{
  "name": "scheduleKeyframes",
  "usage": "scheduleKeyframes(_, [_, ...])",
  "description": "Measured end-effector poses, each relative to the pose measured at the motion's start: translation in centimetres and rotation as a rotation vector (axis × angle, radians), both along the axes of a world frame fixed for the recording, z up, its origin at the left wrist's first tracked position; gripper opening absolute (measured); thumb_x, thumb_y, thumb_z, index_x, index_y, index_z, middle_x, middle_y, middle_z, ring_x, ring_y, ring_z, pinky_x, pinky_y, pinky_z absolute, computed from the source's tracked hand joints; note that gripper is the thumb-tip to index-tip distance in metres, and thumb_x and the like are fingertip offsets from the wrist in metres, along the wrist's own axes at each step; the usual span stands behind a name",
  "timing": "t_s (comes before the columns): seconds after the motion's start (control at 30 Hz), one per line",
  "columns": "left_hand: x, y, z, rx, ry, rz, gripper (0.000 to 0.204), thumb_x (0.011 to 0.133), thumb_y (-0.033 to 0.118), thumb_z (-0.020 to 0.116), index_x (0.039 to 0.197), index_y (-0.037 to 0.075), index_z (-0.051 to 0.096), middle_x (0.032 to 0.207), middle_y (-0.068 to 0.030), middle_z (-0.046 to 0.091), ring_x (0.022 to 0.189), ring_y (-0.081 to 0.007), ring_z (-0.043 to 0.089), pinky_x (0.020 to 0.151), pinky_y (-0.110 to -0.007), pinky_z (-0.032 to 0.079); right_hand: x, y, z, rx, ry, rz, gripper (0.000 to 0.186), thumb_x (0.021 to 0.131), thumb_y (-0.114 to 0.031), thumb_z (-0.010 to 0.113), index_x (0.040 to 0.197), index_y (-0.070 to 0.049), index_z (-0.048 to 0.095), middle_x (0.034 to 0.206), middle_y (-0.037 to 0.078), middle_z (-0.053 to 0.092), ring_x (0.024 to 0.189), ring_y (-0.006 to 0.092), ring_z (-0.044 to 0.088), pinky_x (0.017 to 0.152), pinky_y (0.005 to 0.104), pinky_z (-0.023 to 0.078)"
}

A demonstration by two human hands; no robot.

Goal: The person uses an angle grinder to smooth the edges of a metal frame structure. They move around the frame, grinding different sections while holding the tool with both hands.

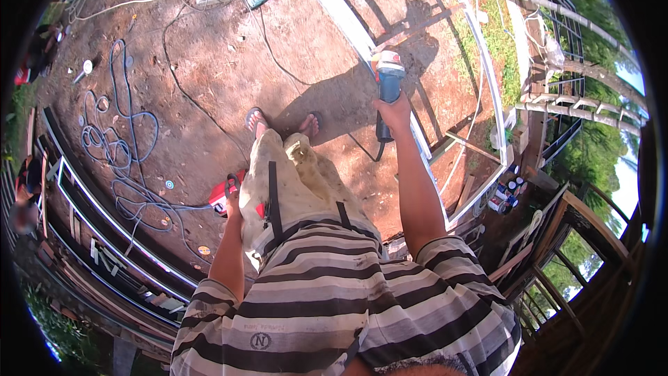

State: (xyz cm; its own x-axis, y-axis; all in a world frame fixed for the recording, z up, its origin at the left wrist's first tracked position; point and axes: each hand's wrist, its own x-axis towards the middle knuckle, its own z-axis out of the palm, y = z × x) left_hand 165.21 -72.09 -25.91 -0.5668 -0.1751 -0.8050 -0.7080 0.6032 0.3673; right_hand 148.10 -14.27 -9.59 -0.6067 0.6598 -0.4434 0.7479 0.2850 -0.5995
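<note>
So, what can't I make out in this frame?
All in the head view:
Blue power tool: its own body hides its underside, so whether it touches the white frame is unclear.
Right hand: most fingers are hidden beneath the tool.
Red thing: partly covered by the left hand; exact kind unclear.
White frame: cut off by the top edge.
Person, far left: dark, blurred near the lens rim.

Strong sunlight from seven o'clock, behind us, throws a long shadow (341, 101) toward one; sky (628, 175) glares white at three; straight edges bow near the rim.
</note>
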Motion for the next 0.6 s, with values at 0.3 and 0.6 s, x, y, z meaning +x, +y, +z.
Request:
scheduleKeyframes(0.3, [-2.8,1.6,2.9,-0.077,-0.089,-0.106,0.046,0.095,0.04,0.067,0.121,0.003,0.073,0.105,-0.0125,0.077,0.093,-0.021,0.07,0.086,-0.041,0.053,-0.8,0.7,-0.6,0.062,-0.071,0.079,0.058,0.069,-0.022,0.085,0.117,0.003,0.062,0.101,0.016,0.07,0.09,0.0255,0.07,0.082,0.0384,0.055])
scheduleKeyframes(0.6, [-2.3,0.7,1.7,0.03,-0.039,0.079,0.045,0.093,0.039,0.068,0.119,0.003,0.073,0.102,-0.0164,0.076,0.09,-0.0231,0.07,0.081,-0.043,0.054,-2.3,-0.3,1.4,0.014,-0.09,0.096,0.064,0.067,-0.03,0.083,0.118,0.002,0.06,0.103,0.023,0.072,0.098,0.0395,0.072,0.087,0.0456,0.055])
